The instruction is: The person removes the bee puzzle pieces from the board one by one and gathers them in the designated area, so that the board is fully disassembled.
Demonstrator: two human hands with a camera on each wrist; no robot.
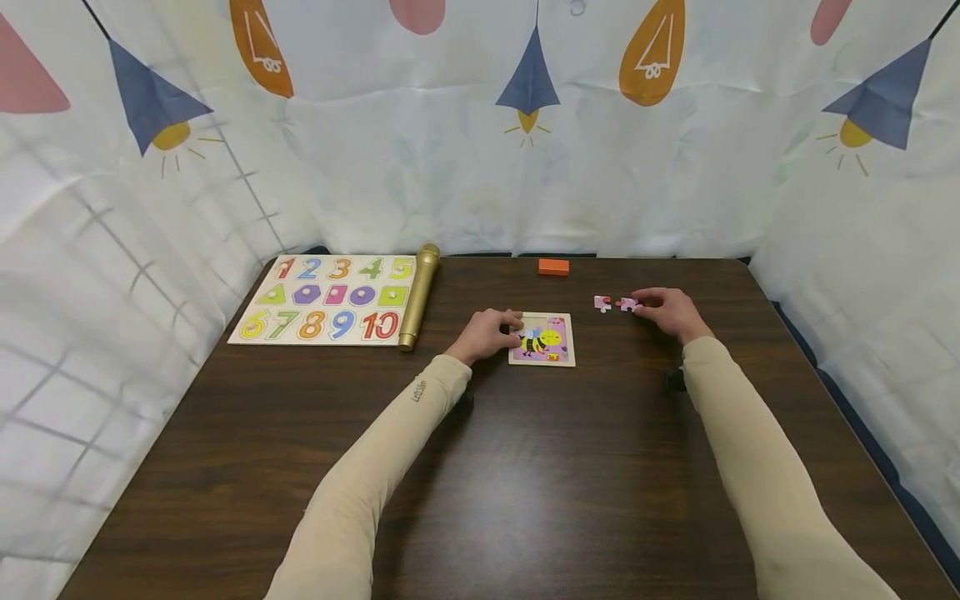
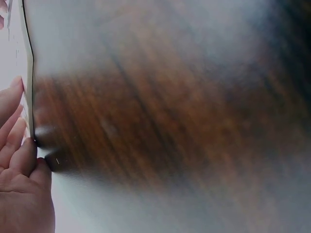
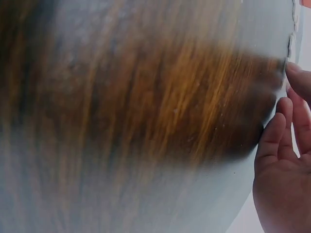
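Observation:
A small square jigsaw puzzle (image 1: pixel 556 337) with a yellow bee on pink lies in a pale wooden frame near the middle of the table. My left hand (image 1: pixel 487 335) grips the frame's left side, thumb and fingers at its edge; the left wrist view shows fingertips against the frame's thin edge (image 2: pixel 29 82). Farther right, my right hand (image 1: pixel 666 310) pinches a pink puzzle piece (image 1: pixel 627 305) at the tabletop. Just left of it lies another pink puzzle piece (image 1: pixel 602 303). In the right wrist view, the right hand (image 3: pixel 284 160) sits low, close over the wood.
A white number-and-shape board (image 1: pixel 322 333) lies at the back left, with a gold cylinder (image 1: pixel 420 296) along its right edge. An orange block (image 1: pixel 553 267) stands near the back edge of the dark wooden table (image 1: pixel 517 467). Patterned cloth (image 1: pixel 465 183) hangs behind.

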